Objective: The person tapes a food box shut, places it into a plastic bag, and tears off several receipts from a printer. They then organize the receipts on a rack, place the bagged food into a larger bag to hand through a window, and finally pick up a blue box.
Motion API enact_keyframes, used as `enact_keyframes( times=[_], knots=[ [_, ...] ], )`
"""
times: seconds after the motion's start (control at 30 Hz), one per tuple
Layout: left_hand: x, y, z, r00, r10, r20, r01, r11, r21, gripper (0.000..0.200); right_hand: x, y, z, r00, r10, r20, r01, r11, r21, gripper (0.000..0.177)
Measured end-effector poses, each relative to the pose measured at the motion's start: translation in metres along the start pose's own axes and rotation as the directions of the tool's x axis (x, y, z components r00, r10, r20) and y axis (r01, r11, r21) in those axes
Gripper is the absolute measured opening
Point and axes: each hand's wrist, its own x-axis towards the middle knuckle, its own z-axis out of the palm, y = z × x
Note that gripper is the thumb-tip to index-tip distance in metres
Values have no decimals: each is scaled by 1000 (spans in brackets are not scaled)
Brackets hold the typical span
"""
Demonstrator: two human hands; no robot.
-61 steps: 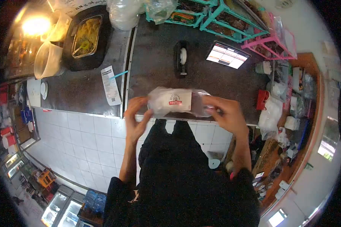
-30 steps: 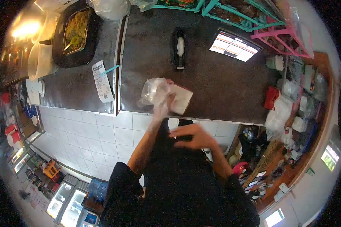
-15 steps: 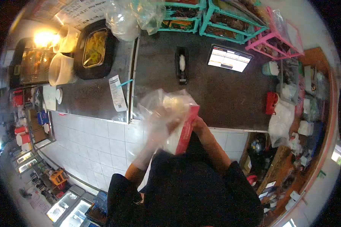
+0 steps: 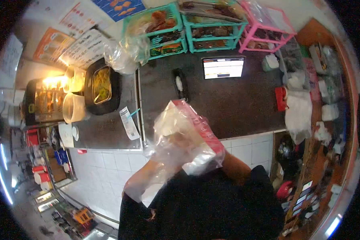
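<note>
A white and red cardboard box [image 4: 210,136] is tilted in front of my chest, with a clear plastic bag [image 4: 168,120] draped around much of it. Through the film I make out my left hand [image 4: 178,145], inside the bag, its fingers closed against the box's pale side. The bag also covers my left wrist and part of the forearm. My right hand [image 4: 205,119] is at the red side of the box; most of its fingers are hidden behind it.
On the dark counter [image 4: 244,108] are a tape dispenser [image 4: 179,85], a lit tablet [image 4: 223,68] and a receipt [image 4: 130,123]. Teal food racks [image 4: 216,32] and a pink rack [image 4: 264,30] stand behind. Left are a black food tray [image 4: 103,89] and white tubs [image 4: 73,108].
The box has turned, and its red side now faces up and right. The bag covers more of it. My view has shifted, showing more of the wall and racks.
</note>
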Motion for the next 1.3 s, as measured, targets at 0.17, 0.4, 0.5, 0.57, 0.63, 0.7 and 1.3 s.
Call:
enact_keyframes(
  times=[0.17,0.4,0.5,0.57,0.63,0.7,1.3],
  knots=[
    [19,21,-19,998,28,-64,-29,1000,-9,52,13,-3,-31,990,-72,123,75,997,-15,89],
    [51,102,-38,942,-335,-30,213,663,-718,21,-7,-31,19,984,-78,161,146,872,-467,104],
    [17,110,-58,980,-189,58,189,806,-561,20,-7,-25,7,976,-205,70,215,871,-441,104],
    [-1,122,-62,983,-119,142,172,870,-463,19,-13,-31,2,961,-274,23,258,870,-419,105],
    [-5,130,-56,975,-69,212,156,892,-425,19,-12,-30,-4,968,-252,-5,235,909,-345,105],
    [1,134,-45,964,-56,260,162,899,-408,19,-5,-26,-14,992,-126,3,125,976,-179,105],
    [135,-155,340,893,279,354,-440,706,555,32,-77,9,-287,845,-244,-475,-381,348,-857,89]
  ],
)
